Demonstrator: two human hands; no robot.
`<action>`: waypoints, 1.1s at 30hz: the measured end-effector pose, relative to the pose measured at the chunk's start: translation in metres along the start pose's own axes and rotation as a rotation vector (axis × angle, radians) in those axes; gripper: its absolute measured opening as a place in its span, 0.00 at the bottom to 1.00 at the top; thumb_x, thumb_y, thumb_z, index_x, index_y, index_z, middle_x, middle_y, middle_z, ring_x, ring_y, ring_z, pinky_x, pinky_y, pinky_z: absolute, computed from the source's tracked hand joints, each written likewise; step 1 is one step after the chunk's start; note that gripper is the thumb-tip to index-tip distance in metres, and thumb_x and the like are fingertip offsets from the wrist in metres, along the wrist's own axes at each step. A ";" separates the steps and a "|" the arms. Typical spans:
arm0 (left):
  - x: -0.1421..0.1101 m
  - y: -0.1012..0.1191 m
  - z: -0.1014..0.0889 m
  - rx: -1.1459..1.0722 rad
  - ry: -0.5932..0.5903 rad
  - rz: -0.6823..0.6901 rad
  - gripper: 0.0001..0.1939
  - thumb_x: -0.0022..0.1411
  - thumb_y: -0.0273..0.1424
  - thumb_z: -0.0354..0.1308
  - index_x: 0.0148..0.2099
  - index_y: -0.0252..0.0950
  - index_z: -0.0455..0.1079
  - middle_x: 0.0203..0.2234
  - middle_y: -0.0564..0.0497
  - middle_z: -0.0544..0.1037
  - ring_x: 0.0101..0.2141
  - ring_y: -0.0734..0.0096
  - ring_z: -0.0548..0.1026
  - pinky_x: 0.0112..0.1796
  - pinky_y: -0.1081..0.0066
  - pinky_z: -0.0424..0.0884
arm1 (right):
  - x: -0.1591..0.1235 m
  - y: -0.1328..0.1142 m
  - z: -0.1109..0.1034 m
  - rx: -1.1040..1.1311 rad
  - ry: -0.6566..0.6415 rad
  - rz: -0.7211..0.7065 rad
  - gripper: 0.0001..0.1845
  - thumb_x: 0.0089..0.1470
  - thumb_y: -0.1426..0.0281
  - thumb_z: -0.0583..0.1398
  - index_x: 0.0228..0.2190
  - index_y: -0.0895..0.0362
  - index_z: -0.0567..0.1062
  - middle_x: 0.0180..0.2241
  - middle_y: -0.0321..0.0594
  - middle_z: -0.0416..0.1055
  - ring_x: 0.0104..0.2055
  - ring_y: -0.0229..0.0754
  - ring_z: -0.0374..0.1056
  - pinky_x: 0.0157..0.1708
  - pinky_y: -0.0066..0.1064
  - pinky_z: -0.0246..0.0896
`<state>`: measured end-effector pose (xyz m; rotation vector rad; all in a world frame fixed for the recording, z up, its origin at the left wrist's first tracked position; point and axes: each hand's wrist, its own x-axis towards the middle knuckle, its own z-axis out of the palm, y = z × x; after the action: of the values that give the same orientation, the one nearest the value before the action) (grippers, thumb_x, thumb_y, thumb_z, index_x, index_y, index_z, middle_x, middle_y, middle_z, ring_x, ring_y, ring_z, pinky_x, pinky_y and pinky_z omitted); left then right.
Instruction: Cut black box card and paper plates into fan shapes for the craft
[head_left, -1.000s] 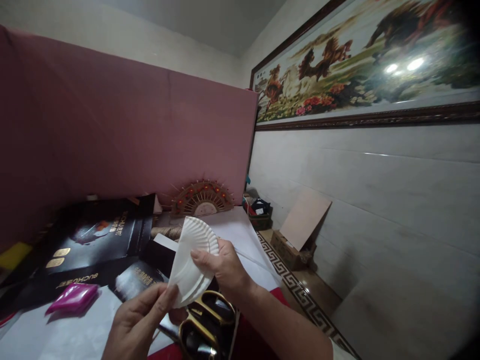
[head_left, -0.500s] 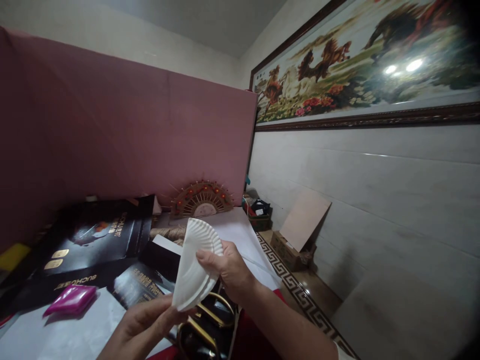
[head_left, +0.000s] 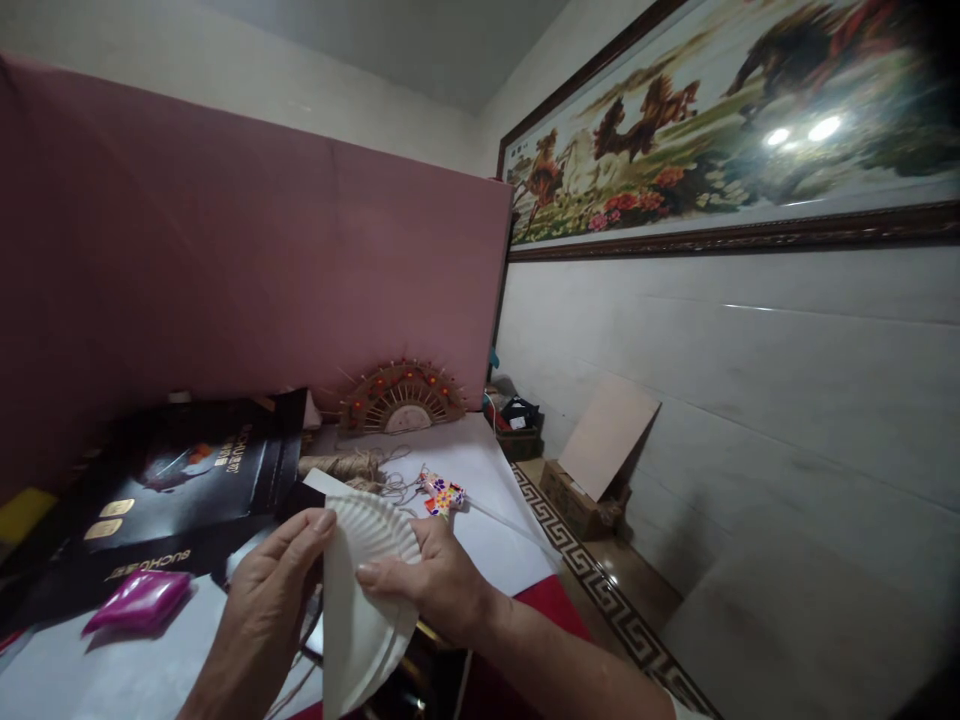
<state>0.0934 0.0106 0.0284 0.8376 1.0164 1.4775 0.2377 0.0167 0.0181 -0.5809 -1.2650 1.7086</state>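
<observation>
A white paper plate point(head_left: 364, 620), folded in half with a fluted rim, is held upright over the near part of the table. My right hand point(head_left: 442, 578) grips its rim from the right, thumb lying on the front face. On the other side, my left hand point(head_left: 266, 585) pinches the upper part of the straight folded edge, thumb at the top corner. The fingers behind the plate are partly hidden. Just beyond it lie a roll of brown twine point(head_left: 349, 468) and a flower-patterned piece point(head_left: 442, 494) on a thin pale stick.
Flattened black printed cardboard point(head_left: 202, 480) covers the table's left side, with a magenta packet point(head_left: 139, 602) in front. A fan-shaped craft point(head_left: 405, 398) leans against the pink panel point(head_left: 300, 270). Cartons point(head_left: 574, 500) stand on the floor at right, below a framed horse picture point(head_left: 637, 150).
The folded plate has moved down and slightly left, uncovering the flower-patterned piece and twine. My left hand has shifted from the plate's lower corner up to its top edge.
</observation>
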 end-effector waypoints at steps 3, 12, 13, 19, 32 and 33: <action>0.000 0.000 -0.001 0.022 0.027 0.056 0.16 0.38 0.38 0.72 0.23 0.36 0.69 0.13 0.59 0.64 0.15 0.79 0.58 0.14 0.79 0.55 | -0.002 0.001 0.001 -0.027 -0.021 0.036 0.25 0.33 0.60 0.74 0.33 0.62 0.80 0.27 0.37 0.71 0.28 0.35 0.63 0.34 0.28 0.60; 0.006 -0.003 -0.007 -0.006 -0.019 0.049 0.19 0.40 0.42 0.72 0.31 0.37 0.74 0.16 0.58 0.68 0.19 0.76 0.64 0.20 0.78 0.65 | 0.000 0.005 -0.005 -0.052 -0.012 0.022 0.24 0.34 0.60 0.73 0.33 0.61 0.80 0.29 0.37 0.71 0.29 0.35 0.64 0.34 0.28 0.59; 0.007 -0.003 -0.008 -0.004 -0.021 0.055 0.18 0.40 0.42 0.72 0.30 0.37 0.73 0.16 0.57 0.69 0.19 0.77 0.63 0.19 0.78 0.64 | 0.000 0.006 -0.005 -0.074 -0.021 0.027 0.24 0.34 0.60 0.73 0.33 0.61 0.80 0.29 0.37 0.71 0.29 0.35 0.64 0.34 0.28 0.59; 0.005 -0.004 -0.006 -0.097 -0.008 0.006 0.18 0.37 0.41 0.73 0.28 0.37 0.74 0.17 0.57 0.70 0.20 0.76 0.65 0.20 0.78 0.65 | 0.005 -0.003 -0.008 -0.139 0.028 0.009 0.24 0.35 0.58 0.73 0.32 0.61 0.79 0.28 0.35 0.71 0.27 0.34 0.63 0.31 0.27 0.60; -0.001 -0.019 -0.011 -0.145 0.082 0.003 0.17 0.39 0.38 0.73 0.22 0.35 0.69 0.14 0.58 0.65 0.17 0.81 0.61 0.18 0.80 0.60 | 0.006 0.009 0.007 0.058 0.116 0.030 0.28 0.28 0.61 0.75 0.33 0.62 0.79 0.28 0.38 0.74 0.30 0.36 0.66 0.35 0.29 0.62; 0.001 -0.018 -0.011 -0.159 0.069 -0.012 0.17 0.38 0.38 0.74 0.22 0.35 0.69 0.14 0.58 0.66 0.17 0.80 0.62 0.19 0.79 0.62 | 0.007 0.010 0.007 0.074 0.116 0.040 0.28 0.27 0.62 0.75 0.33 0.62 0.80 0.28 0.38 0.73 0.29 0.36 0.66 0.35 0.29 0.62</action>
<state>0.0902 0.0102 0.0077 0.6696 0.9387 1.5635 0.2248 0.0184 0.0124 -0.6553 -1.1110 1.7215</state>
